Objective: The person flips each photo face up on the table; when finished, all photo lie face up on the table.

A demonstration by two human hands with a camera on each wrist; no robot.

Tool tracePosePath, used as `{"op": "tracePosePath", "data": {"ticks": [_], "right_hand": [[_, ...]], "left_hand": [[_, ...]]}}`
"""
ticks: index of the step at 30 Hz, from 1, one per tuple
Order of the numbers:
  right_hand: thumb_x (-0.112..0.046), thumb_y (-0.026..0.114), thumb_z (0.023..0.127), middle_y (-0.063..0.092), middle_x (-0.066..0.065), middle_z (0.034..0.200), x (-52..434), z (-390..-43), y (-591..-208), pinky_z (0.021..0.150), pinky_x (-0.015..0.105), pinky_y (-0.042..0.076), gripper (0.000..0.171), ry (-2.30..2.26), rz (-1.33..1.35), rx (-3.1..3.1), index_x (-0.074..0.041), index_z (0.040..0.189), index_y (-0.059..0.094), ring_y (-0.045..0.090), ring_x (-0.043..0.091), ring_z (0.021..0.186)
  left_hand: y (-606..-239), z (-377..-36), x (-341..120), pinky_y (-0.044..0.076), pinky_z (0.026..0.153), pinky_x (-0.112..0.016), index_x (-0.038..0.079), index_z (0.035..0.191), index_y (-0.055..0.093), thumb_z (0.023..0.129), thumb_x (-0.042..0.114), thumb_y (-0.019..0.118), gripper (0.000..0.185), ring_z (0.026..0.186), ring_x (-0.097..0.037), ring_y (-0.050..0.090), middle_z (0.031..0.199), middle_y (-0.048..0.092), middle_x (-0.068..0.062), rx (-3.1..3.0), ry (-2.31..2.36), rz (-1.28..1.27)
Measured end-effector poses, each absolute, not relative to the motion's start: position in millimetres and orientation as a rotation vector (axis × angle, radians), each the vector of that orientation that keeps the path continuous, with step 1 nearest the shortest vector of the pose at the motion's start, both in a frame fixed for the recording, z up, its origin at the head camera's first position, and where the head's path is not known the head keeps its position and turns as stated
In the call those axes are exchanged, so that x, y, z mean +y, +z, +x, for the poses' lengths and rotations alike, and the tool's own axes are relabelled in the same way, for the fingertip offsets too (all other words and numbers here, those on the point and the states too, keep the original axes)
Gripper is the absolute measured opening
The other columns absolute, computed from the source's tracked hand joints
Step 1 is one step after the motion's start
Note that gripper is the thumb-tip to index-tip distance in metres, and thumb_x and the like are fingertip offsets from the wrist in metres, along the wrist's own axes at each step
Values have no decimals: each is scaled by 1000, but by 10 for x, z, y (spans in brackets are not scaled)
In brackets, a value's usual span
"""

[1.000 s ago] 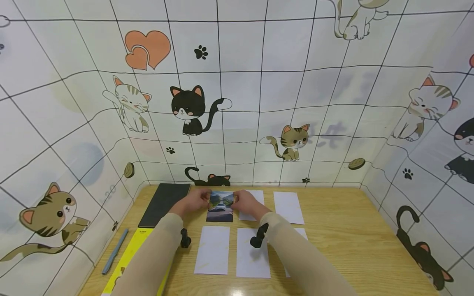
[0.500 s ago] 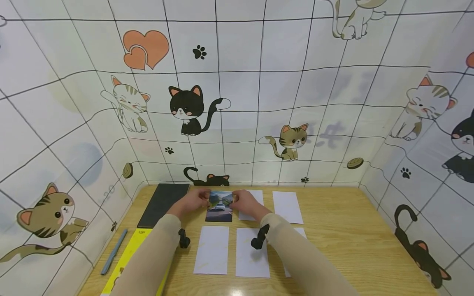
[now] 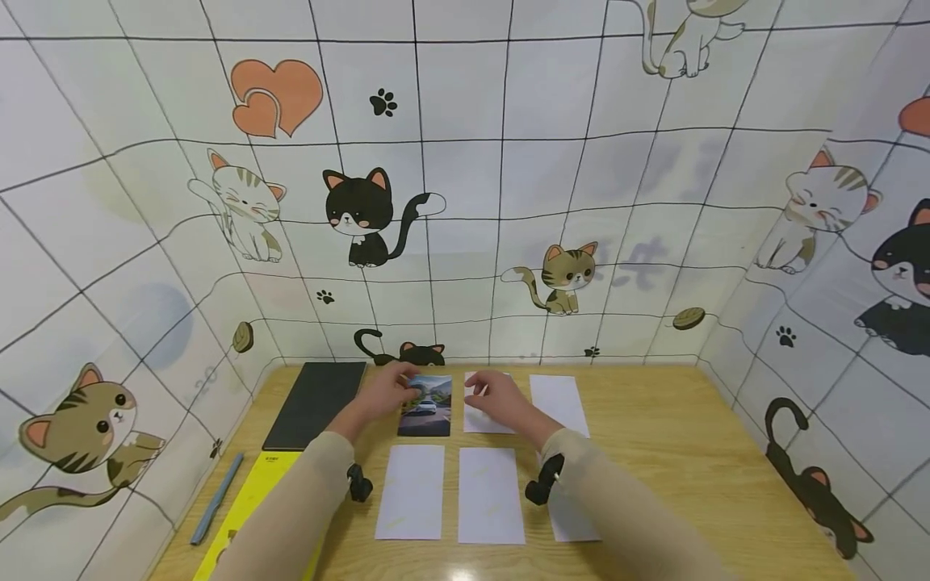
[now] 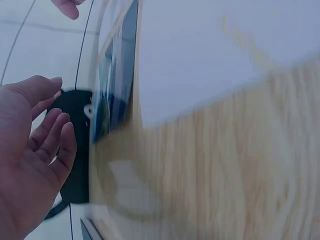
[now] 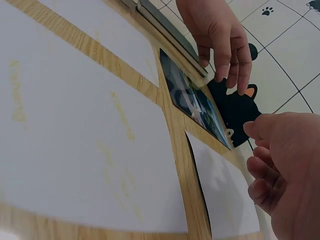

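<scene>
A photo card of a white car on a mountain road lies picture side up at the back left of a group of cards. My left hand hovers at its left edge, fingers loosely bent; the left wrist view shows nothing in that hand. To the card's right, my right hand is above a white-backed card, partly covering it. In the right wrist view this hand has relaxed fingers and holds nothing. Both hands are apart from the photo card there.
More white-backed cards lie in two rows: one at the back right, others in front, and one partly under the right sleeve. At left are a black notebook, a yellow booklet and a grey pen.
Both hands have let go of the photo card's edges. The right hand has moved right, over the neighbouring card, and the left hand has drawn slightly back. The photo card stays in place.
</scene>
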State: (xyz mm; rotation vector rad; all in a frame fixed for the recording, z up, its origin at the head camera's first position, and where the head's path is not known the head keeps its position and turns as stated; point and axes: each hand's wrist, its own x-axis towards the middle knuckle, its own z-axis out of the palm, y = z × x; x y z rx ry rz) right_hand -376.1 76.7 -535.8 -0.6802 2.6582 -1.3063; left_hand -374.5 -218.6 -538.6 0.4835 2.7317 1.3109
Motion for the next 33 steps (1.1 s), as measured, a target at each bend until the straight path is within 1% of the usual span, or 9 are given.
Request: {"op": "tracePosePath", "data": {"ticks": [5,8,13,16,20,23,28,31,33], "right_hand": [[-16,79,105,67,2,105,996,-3660,-5358,72,35,53,28,-1301,-650,2685,-3,128,75,60,18,85],[-18,81,104,70,6,110,1126,-3594,-5375,77,38,54,29,-1306,-630,2715,-3,128,75,61,18,91],[-17,82,102,68,12,114,1319,-3520,-5436,79,39,54,29,-1313,-619,2735,-2,126,75,62,18,94],[-16,83,101,66,9,113,1403,-3482,-5466,82,38,55,29,-1316,-614,2727,-3,126,76,63,20,98],[-17,85,100,66,6,115,1480,-3437,-5504,90,41,57,30,-1304,-640,2737,-5,126,76,66,24,107],[-17,86,99,66,7,118,1520,-3418,-5537,94,45,57,32,-1274,-701,2768,-4,126,76,66,27,113],[-17,88,97,66,10,121,1561,-3424,-5585,96,48,56,36,-1202,-819,2818,-2,127,75,63,28,112],[-17,89,97,66,10,123,1571,-3439,-5599,97,50,55,38,-1173,-853,2825,-1,128,75,63,28,111],[-19,88,97,66,9,126,1578,-3450,-5604,101,51,54,40,-1150,-866,2818,-2,130,74,63,28,114]], "left_hand": [[-5323,-3671,-1948,59,94,-50,1,147,66,107,8,74,41,121,-36,66,142,59,-25,2737,1273,564],[-5331,-3641,-1820,59,98,-50,3,146,67,106,10,76,42,123,-35,65,141,60,-21,2752,1223,625],[-5365,-3597,-1641,58,102,-53,-1,143,67,104,9,78,42,124,-37,66,139,60,-20,2713,1215,733],[-5374,-3571,-1557,57,102,-54,0,142,67,103,10,80,42,125,-37,64,138,60,-17,2698,1209,739],[-5366,-3538,-1446,55,106,-53,6,144,68,103,18,81,45,129,-34,61,142,59,-12,2711,1117,718],[-5342,-3522,-1358,52,110,-53,8,147,68,103,25,82,50,131,-34,60,147,58,-11,2734,991,734],[-5321,-3528,-1235,45,120,-56,12,150,67,101,33,85,56,143,-34,54,158,54,-13,2776,768,764],[-5338,-3549,-1197,41,124,-54,14,150,68,100,36,85,57,149,-34,50,162,52,-13,2789,688,775],[-5356,-3565,-1181,41,125,-53,13,149,68,99,37,86,58,150,-33,50,161,53,-12,2795,661,795]]}}
